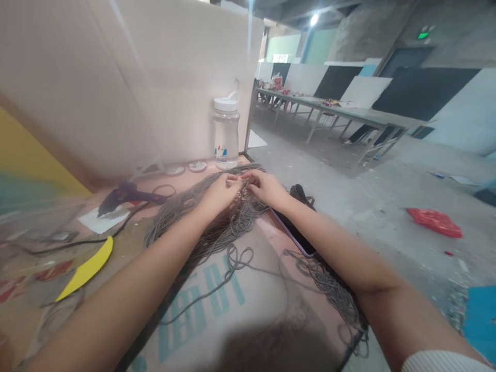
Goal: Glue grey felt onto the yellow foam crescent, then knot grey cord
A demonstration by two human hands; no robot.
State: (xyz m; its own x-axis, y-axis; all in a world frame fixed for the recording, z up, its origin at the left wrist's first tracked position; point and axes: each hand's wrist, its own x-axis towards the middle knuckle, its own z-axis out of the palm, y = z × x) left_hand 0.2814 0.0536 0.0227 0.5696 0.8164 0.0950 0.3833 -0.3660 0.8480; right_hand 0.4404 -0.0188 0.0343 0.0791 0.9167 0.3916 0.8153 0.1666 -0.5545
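My left hand (225, 190) and my right hand (265, 186) meet over a large heap of grey cord (182, 212) on the table. Both hands have their fingers pinched together on the grey cord, thumbs close to each other. What exactly lies between the fingertips is small and partly hidden. Loose loops of the cord trail across a white sheet with blue-green lettering (201, 299) in front of me. A second tangle of cord (329, 289) lies below my right forearm, by the table's right edge.
A clear bottle with a white lid (226, 132) stands behind the heap. A phone (296, 235) lies partly under my right forearm. To the left are a dark glue gun (127, 197), its cable and a yellow curved piece (87, 268). A red plastic bag (434, 221) is on the floor.
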